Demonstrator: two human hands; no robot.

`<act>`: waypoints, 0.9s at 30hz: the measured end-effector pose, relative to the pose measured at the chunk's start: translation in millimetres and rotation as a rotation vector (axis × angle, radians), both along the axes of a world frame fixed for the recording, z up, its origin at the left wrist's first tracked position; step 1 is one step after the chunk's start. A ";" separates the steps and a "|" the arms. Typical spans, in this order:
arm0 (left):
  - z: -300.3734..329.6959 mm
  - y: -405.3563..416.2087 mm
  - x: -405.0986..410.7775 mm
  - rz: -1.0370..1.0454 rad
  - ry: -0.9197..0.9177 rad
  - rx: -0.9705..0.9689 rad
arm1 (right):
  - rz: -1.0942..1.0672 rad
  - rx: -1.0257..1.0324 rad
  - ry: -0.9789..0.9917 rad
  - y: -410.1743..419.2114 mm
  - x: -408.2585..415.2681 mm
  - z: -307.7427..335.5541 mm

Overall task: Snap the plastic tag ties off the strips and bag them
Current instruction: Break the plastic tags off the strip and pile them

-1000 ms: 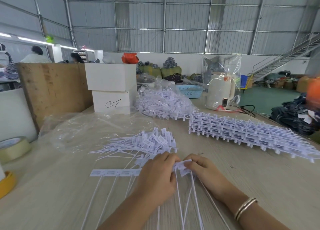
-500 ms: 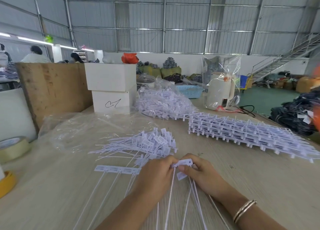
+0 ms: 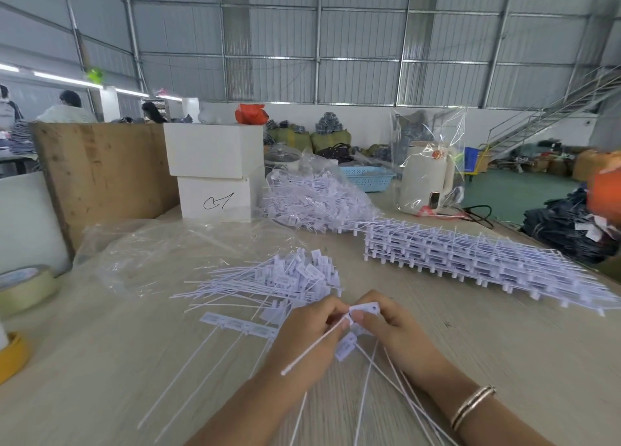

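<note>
My left hand and my right hand meet at the table's near middle, both pinching one white strip of tag ties. The strip's flat heads run out to the left of my left hand, and its long thin tails point toward me. One tie head sits between my right fingers; a single tail slants across my left hand. Just beyond my hands lies a pile of loose ties. A stack of whole strips lies to the right. An empty clear bag is spread out at the left.
A filled bag of ties sits at the back, beside two stacked white boxes and a wooden board. A bagged white kettle stands back right. Tape rolls lie at the left edge. People work far left.
The strip has slid right and turned in my hands. My right fingers have lifted one tie head up and away from the strip, and a tail now crosses my left hand.
</note>
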State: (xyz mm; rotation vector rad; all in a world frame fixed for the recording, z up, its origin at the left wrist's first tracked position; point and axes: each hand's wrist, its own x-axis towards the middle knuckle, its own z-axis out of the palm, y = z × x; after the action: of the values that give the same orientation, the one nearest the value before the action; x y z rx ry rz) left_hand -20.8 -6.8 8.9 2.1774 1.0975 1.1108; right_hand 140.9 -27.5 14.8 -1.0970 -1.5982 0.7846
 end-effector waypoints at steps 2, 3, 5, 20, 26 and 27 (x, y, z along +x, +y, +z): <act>1.9 -0.7 1.0 -0.019 -0.024 -0.024 | 0.041 -0.062 0.093 1.4 1.8 -1.4; 2.0 -0.6 0.9 -0.028 -0.041 -0.038 | 0.058 -0.075 0.123 2.3 2.4 -2.6; 2.4 -0.5 0.2 -0.033 -0.081 -0.060 | 0.088 -0.084 0.186 3.4 2.8 -2.8; -2.2 2.0 -6.9 0.151 0.242 0.248 | -0.209 -0.055 -0.666 11.8 5.7 -7.8; 1.8 2.2 -4.4 0.181 0.290 0.307 | -0.245 0.039 -0.512 2.7 -1.3 -0.4; 2.3 1.8 -2.3 0.175 0.307 0.314 | -0.250 0.058 -0.533 2.0 -3.7 -0.4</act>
State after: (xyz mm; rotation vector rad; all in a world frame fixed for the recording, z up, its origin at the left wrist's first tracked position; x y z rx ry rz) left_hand -23.1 -5.0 11.2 2.6057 1.3423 1.1083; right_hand 137.2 -25.5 14.4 -1.5132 -1.8509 0.2849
